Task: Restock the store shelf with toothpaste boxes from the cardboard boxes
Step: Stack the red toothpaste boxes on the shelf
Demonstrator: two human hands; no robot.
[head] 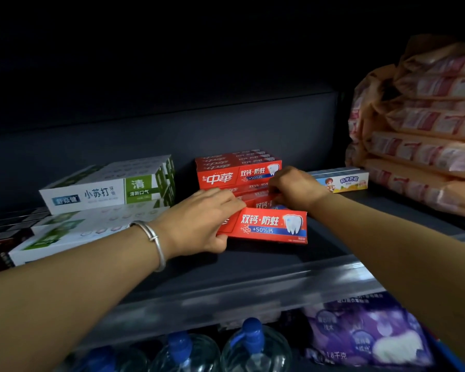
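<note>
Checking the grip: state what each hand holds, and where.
Left hand grips the front red toothpaste box by its left end. Right hand pinches a red box behind it; exact spot hidden.

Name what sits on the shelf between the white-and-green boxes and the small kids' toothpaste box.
Head view: red toothpaste boxes, stacked, with both hands, left and right, on them.

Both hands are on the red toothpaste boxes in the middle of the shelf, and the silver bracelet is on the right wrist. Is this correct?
Not fully. The head view shows the silver bracelet on the left wrist, not the right. The rest holds: the left hand and right hand are both on the red toothpaste boxes in the middle of the shelf.
</note>
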